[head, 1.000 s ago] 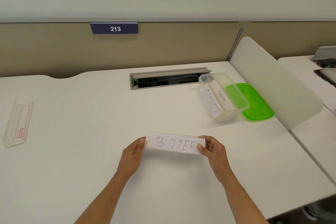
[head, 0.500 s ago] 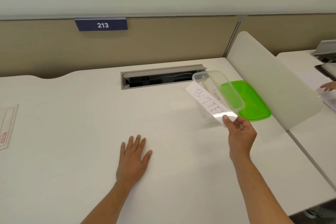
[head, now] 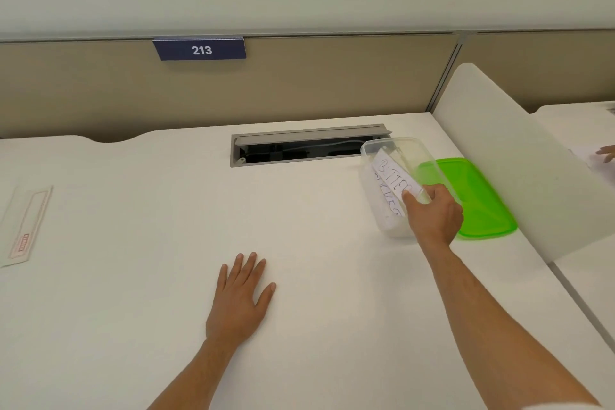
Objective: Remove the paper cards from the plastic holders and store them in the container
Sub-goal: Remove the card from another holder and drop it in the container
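A clear plastic container (head: 371, 149) stands at the right of the white desk. My right hand (head: 432, 216) reaches over its near rim and pinches the near end of a white paper card (head: 391, 174) with handwritten letters; the card slopes down inside the container. At least one more lettered card (head: 387, 201) lies in there under it. My left hand (head: 241, 299) rests flat on the desk with straight, spread fingers and holds nothing. A clear plastic holder (head: 25, 226) with a small red label lies at the far left of the desk.
A green lid (head: 479, 199) lies on the desk just right of the container. A white divider panel (head: 519, 159) rises beyond it. An open cable slot (head: 299, 146) sits behind the container. Another person's hand (head: 607, 154) shows at the right edge.
My left hand let go of the card and settled flat on the desk. My right hand carried the card right and lowered it into the container.
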Demonstrator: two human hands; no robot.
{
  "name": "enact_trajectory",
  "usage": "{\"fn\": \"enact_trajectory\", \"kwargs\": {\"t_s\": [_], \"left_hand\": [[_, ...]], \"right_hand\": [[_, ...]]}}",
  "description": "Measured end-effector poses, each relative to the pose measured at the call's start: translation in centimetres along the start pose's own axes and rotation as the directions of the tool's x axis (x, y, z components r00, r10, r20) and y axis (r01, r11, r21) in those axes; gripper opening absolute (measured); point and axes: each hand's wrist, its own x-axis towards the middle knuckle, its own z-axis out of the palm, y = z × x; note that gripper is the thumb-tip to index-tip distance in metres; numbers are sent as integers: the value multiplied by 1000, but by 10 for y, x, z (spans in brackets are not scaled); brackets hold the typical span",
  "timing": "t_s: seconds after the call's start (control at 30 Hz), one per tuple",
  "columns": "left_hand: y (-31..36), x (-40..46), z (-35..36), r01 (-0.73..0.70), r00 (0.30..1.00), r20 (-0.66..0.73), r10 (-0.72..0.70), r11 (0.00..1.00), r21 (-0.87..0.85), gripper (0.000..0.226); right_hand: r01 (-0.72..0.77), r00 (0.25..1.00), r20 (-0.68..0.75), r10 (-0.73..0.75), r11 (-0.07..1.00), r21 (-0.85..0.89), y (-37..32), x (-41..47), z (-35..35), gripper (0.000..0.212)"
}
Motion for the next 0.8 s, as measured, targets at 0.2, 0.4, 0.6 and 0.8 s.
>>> {"fn": "enact_trajectory", "kwargs": {"t_s": [0.2, 0.4, 0.6, 0.8], "left_hand": [[0, -1, 1, 8, 1000, -11, -8, 1000, 6, 67], [0, 0, 2, 13, 1000, -3, -13, 1000, 6, 68], [2, 0, 0, 23, 1000, 13, -23, 1000, 5, 68], [1, -1, -1, 21, 999, 30, -20, 1000, -7, 69]], "right_hand": [[21, 985, 172, 13, 980, -196, 5, 6, 12, 37], [128, 943, 334, -1, 925, -359, 5, 13, 15, 40], [192, 917, 398, 30, 841, -506, 4, 10, 19, 26], [253, 947, 276, -162, 906, -338, 18, 5, 25, 30]]}}
